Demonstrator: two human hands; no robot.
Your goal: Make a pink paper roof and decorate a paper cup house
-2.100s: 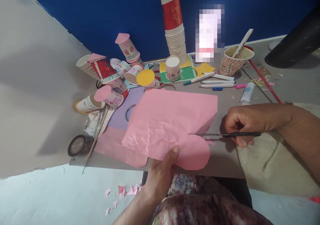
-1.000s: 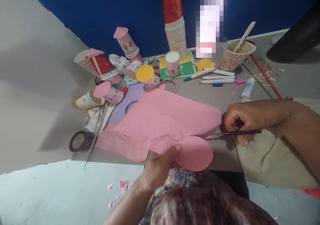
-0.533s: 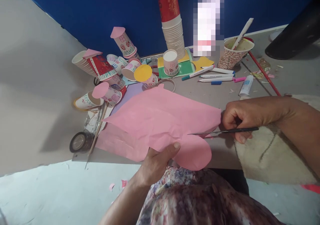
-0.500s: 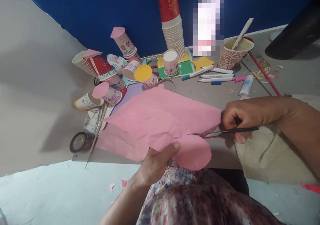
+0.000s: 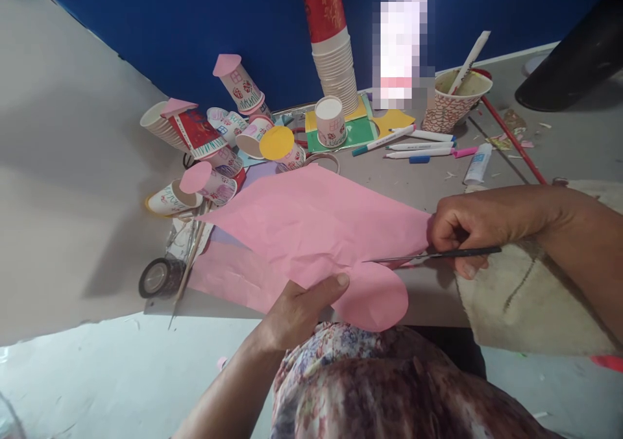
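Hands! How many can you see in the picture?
2: the left hand grips the pink paper near its rounded end, and the right hand holds the scissors at the paper.

Lighting's soft and kinda dull, can't tell where the source sits. The floor point(image 5: 160, 387) at lower left looks washed out, the blue wall point(image 5: 195, 30) goes dark toward upper right. Fuzzy shadows on the pale panel point(image 5: 58, 166) at left and under the right hand point(image 5: 460, 225). Blocky white patch point(image 5: 399, 43) up top is blown out. Fine detail's mushy, edges look stretched.
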